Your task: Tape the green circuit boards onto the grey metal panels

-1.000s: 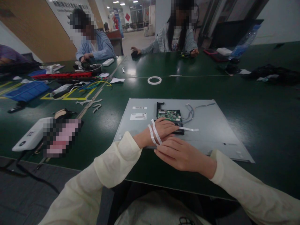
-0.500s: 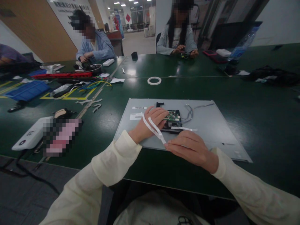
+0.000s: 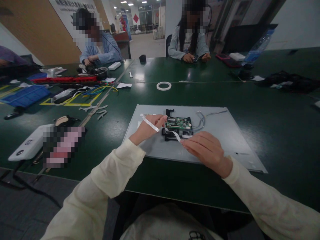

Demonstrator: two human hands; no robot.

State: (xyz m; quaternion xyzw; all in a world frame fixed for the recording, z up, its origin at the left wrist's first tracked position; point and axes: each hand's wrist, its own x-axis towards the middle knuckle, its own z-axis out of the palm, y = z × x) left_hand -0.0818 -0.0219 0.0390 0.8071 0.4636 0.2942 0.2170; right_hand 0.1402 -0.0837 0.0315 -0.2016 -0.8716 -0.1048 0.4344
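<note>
A grey flat panel lies in front of me, with a green circuit board on a black bracket at its middle. My right hand pinches one end of a white tape strip, just in front of the bracket. The strip's far end reaches toward my left hand, which is at the board's left edge with fingertips drawn together; what they hold is hidden. Another white strip runs across the back of that hand. Grey wires lead right from the board.
A white tape roll lies beyond the panel. To the left are a white power bank, a blurred pink item, scraps and a blue tray. Two people sit opposite; a bottle stands at the right.
My left hand has drawn back to the left, uncovering the circuit board. My right hand has moved slightly right and up with the strip, which has come away from the left hand's back.
</note>
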